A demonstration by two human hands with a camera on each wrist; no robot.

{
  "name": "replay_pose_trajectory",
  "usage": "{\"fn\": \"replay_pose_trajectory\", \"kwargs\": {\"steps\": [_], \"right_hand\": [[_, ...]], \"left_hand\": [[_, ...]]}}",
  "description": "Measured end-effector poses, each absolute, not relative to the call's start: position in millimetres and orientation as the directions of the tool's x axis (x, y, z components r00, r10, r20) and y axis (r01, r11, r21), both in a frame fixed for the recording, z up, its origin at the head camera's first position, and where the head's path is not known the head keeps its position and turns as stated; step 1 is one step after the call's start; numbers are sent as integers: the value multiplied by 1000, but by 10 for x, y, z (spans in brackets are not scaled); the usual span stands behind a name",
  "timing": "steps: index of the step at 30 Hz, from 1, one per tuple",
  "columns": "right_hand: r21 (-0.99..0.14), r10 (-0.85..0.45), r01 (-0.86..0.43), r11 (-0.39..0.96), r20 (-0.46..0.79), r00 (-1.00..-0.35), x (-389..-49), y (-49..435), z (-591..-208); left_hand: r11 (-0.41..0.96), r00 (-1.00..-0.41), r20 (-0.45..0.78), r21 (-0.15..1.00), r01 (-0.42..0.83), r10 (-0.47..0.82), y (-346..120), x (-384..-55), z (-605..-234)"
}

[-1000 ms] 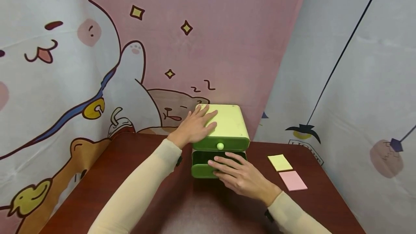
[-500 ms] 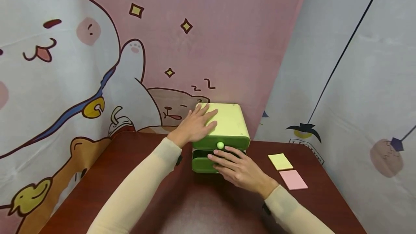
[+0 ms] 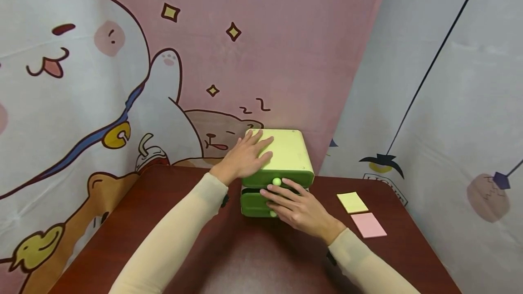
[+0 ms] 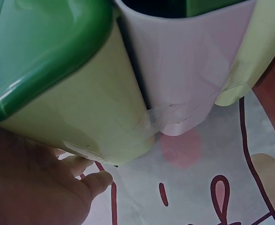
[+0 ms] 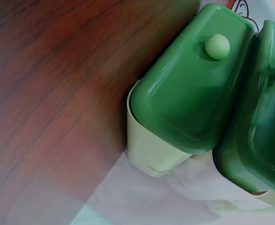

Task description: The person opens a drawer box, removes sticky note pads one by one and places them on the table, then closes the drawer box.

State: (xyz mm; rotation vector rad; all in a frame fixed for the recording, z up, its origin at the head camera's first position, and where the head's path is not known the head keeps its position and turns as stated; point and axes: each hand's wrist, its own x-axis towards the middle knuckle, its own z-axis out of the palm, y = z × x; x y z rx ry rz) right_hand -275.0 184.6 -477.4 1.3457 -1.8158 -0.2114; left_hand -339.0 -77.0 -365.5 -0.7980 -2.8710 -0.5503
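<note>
Green drawer [image 3: 254, 205] stands ajar behind the right hand [image 3: 301, 208], fingers nearly straight, gripping nothing; left hand [image 3: 243, 157] lies spread atop the cabinet [image 3: 288, 149].

Pink backdrop [image 3: 294, 58]: "Z Z" [image 3: 261, 105] | pale backdrop [image 3: 457, 117]: "LIGHT" [image 3: 398, 195], partly hidden

A hand could pass over the table [image 3: 261, 257] between the sleeves [image 3: 175, 235]; the right hand [image 3: 301, 210] blocks the right part of the jutting drawer [image 3: 254, 204]
</note>
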Motion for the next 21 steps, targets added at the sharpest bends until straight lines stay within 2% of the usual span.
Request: {"fn": "replay_pose_trajectory", "kwargs": {"steps": [13, 21], "right_hand": [[623, -872, -668, 407, 483, -81, -2776, 1840, -4739], [668, -883, -630, 395, 465, -60, -2827, 1859, -4737]], "left_hand": [[799, -858, 196, 311, 514, 476, -776, -3406, -3647], [799, -862, 193, 324, 507, 469, -762, -3394, -3652]]}}
